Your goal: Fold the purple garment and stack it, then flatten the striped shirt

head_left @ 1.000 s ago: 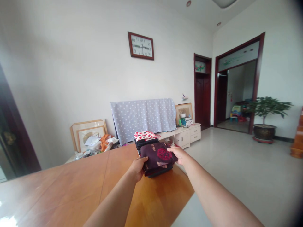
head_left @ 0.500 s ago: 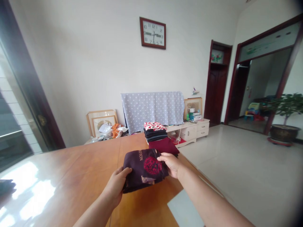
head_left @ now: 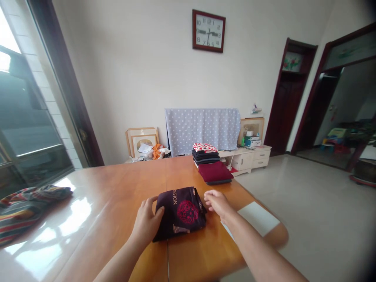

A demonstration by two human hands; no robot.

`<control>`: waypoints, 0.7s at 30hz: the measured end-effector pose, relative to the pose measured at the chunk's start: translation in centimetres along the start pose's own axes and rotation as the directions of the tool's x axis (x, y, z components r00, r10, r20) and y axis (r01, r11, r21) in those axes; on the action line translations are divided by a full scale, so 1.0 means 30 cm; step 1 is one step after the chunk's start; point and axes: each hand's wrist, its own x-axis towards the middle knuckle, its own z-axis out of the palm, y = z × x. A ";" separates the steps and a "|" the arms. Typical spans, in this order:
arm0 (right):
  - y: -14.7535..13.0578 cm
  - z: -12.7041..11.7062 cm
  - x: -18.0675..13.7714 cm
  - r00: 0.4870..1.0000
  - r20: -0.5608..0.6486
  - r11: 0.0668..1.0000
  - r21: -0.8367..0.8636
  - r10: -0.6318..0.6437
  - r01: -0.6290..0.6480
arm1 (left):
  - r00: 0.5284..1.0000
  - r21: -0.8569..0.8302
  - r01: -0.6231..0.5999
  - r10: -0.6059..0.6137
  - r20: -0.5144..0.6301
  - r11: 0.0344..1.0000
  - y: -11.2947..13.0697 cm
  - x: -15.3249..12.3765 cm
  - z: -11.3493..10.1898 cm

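A folded dark purple garment with a red round print and gold lettering lies on the wooden table in front of me. My left hand grips its left edge, the thumb on top and the other fingers along the far side and partly hidden. Just off the garment's right edge hovers my right hand, its fingers loosely bent with nothing held. Beyond them, at the table's far right, a folded maroon garment rests on a grey one. Behind it rises a stack of folded dark clothes, topped by a red-and-white patterned cloth.
A striped garment lies crumpled on the left of the table. A pale sheet sits at the right corner, partly under my right forearm. Past the table stand a white cabinet and a polka-dot cloth cover.
The purple garment has come down onto the table. My right hand has let go of it and moved off to the right; my left hand keeps its hold. The view has swung left.
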 end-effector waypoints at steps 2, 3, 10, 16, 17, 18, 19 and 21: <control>0.010 -0.002 -0.031 0.997 -0.062 0.999 -0.034 -0.042 0.040 | 0.995 0.070 -0.102 0.101 0.020 0.992 0.026 0.004 0.002; 0.017 -0.001 -0.047 0.995 -0.076 0.996 -0.053 -0.069 0.065 | 0.990 0.081 -0.141 0.139 0.036 0.987 0.043 0.001 0.005; 0.083 0.013 -0.137 0.974 -0.104 0.952 -0.257 -0.199 0.168 | 0.910 0.013 -0.359 0.347 0.227 0.933 0.098 -0.073 0.061; 0.067 0.033 -0.163 0.972 -0.084 0.921 -0.344 -0.221 0.180 | 0.900 -0.236 -0.193 0.268 0.345 0.952 0.081 -0.018 0.040; 0.059 0.041 -0.165 0.973 -0.071 0.922 -0.342 -0.217 0.181 | 0.889 -0.298 -0.125 0.240 0.391 0.947 0.081 -0.002 0.025; 0.052 0.050 -0.166 0.975 -0.057 0.922 -0.340 -0.214 0.182 | 0.874 -0.352 -0.039 0.203 0.442 0.935 0.080 0.011 0.009; 0.047 0.059 -0.167 0.977 -0.044 0.921 -0.343 -0.211 0.183 | 0.857 -0.393 0.055 0.159 0.491 0.918 0.077 0.021 -0.007; 0.045 0.078 -0.167 0.977 -0.043 0.910 -0.374 -0.208 0.177 | 0.832 -0.442 0.220 0.070 0.551 0.870 0.067 0.030 -0.033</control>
